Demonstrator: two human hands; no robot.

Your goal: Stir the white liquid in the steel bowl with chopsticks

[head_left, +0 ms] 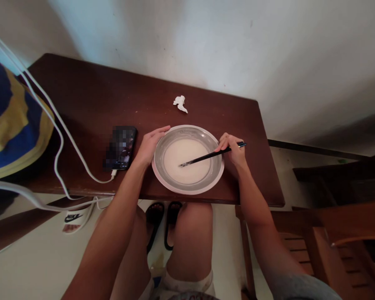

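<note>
A wide round metal bowl [158, 175] stands near the table's front edge, with milky white liquid [187, 154] in its middle. My left hand [151, 143] grips the bowl's left rim, fingers stretched along the outside toward the back. In my right hand [233, 146] is a pair of black chopsticks [206, 156], pinched near the top over the bowl's right rim. Their lower ends slant down to the left and meet the white liquid, with some white coating on the tips.
Left of the bowl lies a smartphone [123, 148] with a white charging cable [95, 177]. Crumpled tissue [180, 103] sits behind the bowl on the dark wooden table [225, 112]. A blue and yellow striped item [15, 125] stands at far left, a wooden chair [325, 246] at right.
</note>
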